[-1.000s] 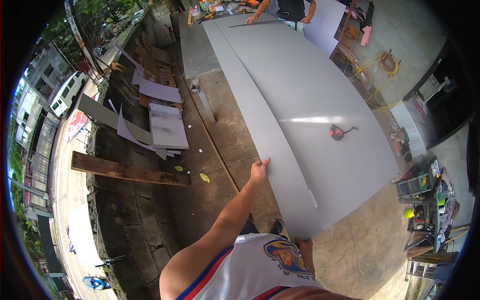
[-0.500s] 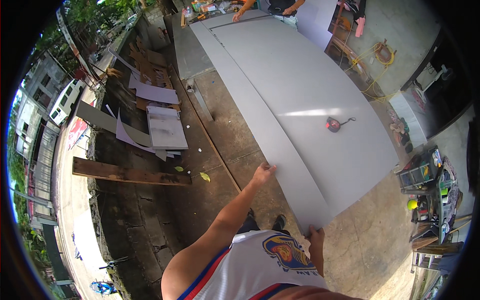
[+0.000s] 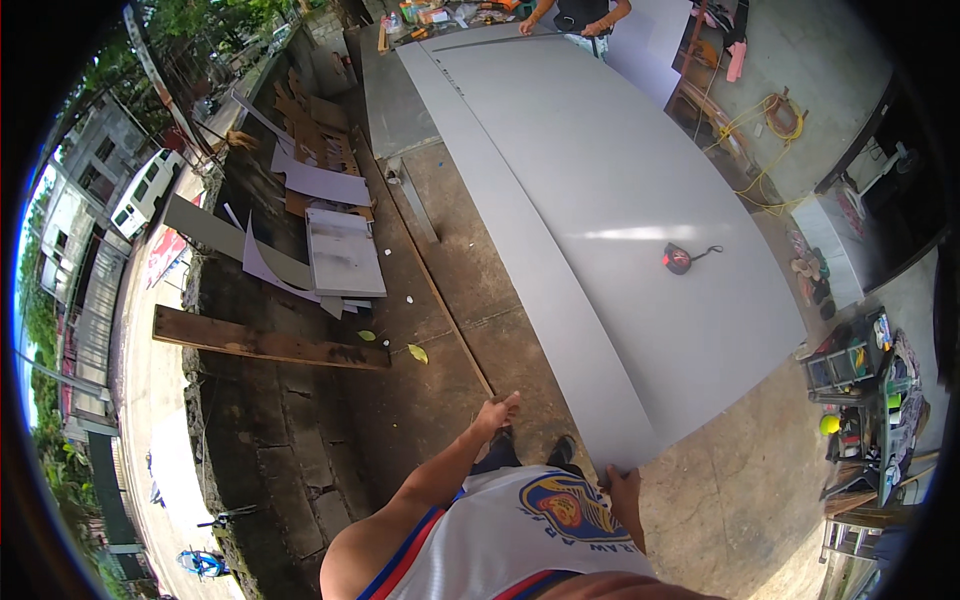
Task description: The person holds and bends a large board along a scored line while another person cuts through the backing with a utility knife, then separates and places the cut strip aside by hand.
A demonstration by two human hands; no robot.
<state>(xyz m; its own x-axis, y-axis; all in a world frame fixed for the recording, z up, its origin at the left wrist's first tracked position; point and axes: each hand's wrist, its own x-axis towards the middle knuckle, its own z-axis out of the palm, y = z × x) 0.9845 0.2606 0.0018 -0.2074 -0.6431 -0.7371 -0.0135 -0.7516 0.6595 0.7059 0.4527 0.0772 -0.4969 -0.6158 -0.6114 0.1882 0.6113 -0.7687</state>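
A long, narrow grey strip [image 3: 575, 345] runs along the left side of a large grey sheet [image 3: 720, 340]; a bent edge line divides the two. My right hand [image 3: 624, 487] is closed on the strip's near end, fingers partly hidden. Apart from the strip's left edge, my left hand [image 3: 497, 411] is in the air over the floor, holding nothing, its fingers loosely apart. On the sheet lies a black and red tape measure [image 3: 677, 260] with a wrist strap. At the far end, another person's hands [image 3: 597, 27] hold a long dark bar [image 3: 490, 40] across the sheet.
A wooden plank [image 3: 270, 338] and offcut panels [image 3: 345, 255] lie along the low wall at left. A thin wooden strip [image 3: 440, 295] lies on the floor near my left hand. At right stand a cluttered rack [image 3: 850, 365] and a coiled yellow cord [image 3: 785, 118].
My left hand has let go of the strip's left edge and moved down and left, towards my body. The right hand stays at the near end. The view has shifted slightly.
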